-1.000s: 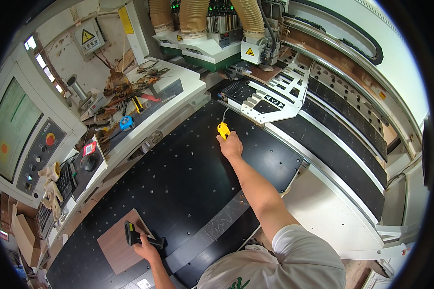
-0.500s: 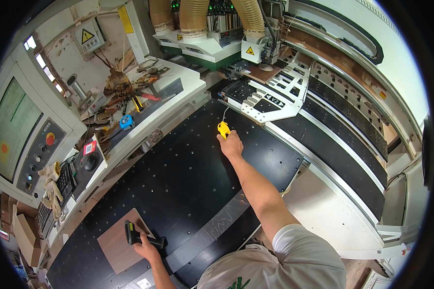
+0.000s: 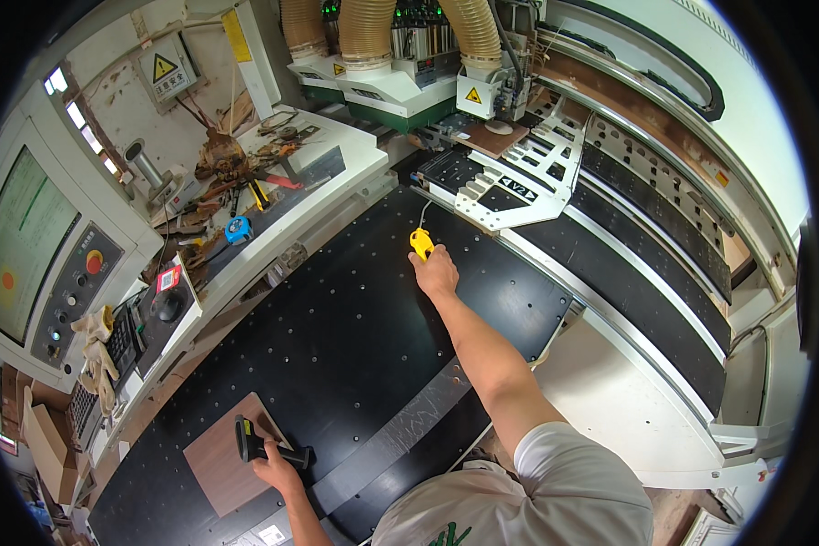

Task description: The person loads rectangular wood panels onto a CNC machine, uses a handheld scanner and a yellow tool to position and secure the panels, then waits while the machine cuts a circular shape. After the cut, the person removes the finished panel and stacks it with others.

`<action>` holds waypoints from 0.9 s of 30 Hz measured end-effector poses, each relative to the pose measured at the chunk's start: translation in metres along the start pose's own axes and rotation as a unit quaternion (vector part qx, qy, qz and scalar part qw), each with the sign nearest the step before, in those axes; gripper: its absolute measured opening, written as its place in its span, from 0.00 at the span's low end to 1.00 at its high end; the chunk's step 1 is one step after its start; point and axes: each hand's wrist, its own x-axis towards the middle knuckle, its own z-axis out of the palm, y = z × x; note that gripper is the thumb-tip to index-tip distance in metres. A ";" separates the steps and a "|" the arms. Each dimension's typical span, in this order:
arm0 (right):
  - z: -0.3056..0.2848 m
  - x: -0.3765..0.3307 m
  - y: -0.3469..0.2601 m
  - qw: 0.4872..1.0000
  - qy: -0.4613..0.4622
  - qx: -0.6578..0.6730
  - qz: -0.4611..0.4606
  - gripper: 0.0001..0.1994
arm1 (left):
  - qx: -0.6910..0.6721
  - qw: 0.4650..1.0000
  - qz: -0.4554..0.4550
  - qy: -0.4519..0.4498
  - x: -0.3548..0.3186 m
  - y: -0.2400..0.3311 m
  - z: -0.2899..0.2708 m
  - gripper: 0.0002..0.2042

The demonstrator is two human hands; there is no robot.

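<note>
Right hand (image 3: pixel 439 271), upper centre of the frame, arm stretched far out across the bed: fingers closed round a small yellow plastic handheld tool (image 3: pixel 421 243) with a thin grey cord running up toward the machine head. Compared with the two earlier frames almost nothing has changed; the hand sits at the same spot and the yellow tool has not shifted. Grip looks firm, though the fingertips are too small to see.

Left hand (image 3: pixel 278 470), lower left of the frame: wrapped round the handle of a black pistol-shaped handheld scanner (image 3: pixel 253 443), its head resting on a small brown rectangular wood-grain panel (image 3: pixel 217 467). Same pose as a second ago; the panel lies flat and has not moved. So this reads as a hold, both hands parked, not mid-motion.

Both tools and the panel sit on the wide black perforated machine table (image 3: pixel 337 337), with a grey strip crossing it in the lower centre. Just beyond the right hand is a white slotted metal clamp plate (image 3: pixel 519 177), and above that the white-and-green machining head with tan ribbed dust hoses (image 3: pixel 400 55).

Left of the frame: a white control console with a screen and red round button (image 3: pixel 86 262), a blue tape measure (image 3: pixel 238 230) on the cluttered side shelf, and pale work gloves (image 3: pixel 96 350) hanging by the keyboard.
</note>
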 end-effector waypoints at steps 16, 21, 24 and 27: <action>-0.002 -0.001 -0.002 1.000 -0.003 0.005 0.005 0.30 | 0.022 1.000 -0.001 0.009 0.002 -0.006 -0.001 0.18; -0.001 0.000 -0.001 1.000 -0.002 0.002 0.007 0.31 | 0.013 1.000 -0.002 0.003 0.004 -0.010 -0.001 0.18; 0.000 0.000 -0.001 1.000 0.001 -0.001 0.005 0.31 | 0.011 1.000 0.004 0.005 0.004 -0.011 -0.001 0.18; 0.000 0.000 -0.002 1.000 -0.002 -0.005 0.008 0.31 | 0.011 1.000 0.010 0.006 0.003 -0.010 -0.001 0.17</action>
